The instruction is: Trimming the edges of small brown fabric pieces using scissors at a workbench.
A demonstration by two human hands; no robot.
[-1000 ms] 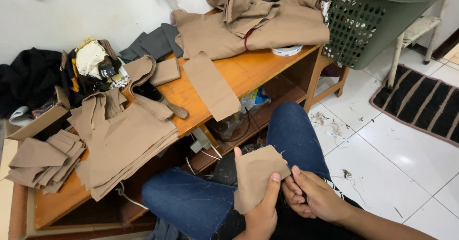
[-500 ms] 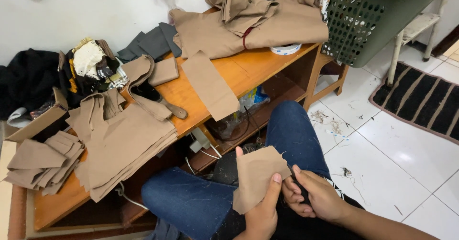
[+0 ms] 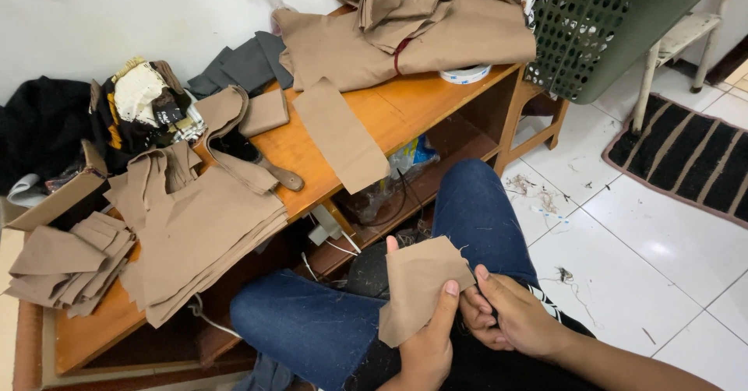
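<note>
A small tan fabric piece (image 3: pixel 417 282) is held upright over my lap. My left hand (image 3: pixel 425 340) grips it from below, thumb on its front and a fingertip showing at its top left. My right hand (image 3: pixel 510 317) is at the piece's right edge, fingers curled against it. Both hands rest above my blue-jeaned knees (image 3: pixel 312 325).
A low orange wooden bench (image 3: pixel 397 114) carries stacks of tan cut pieces (image 3: pixel 195 227), a loose tan strip (image 3: pixel 339 134), a big tan bundle (image 3: pixel 405 36), dark cloth and a tape roll (image 3: pixel 465 74). A green laundry basket (image 3: pixel 600 29) and striped mat (image 3: pixel 686 157) lie at right.
</note>
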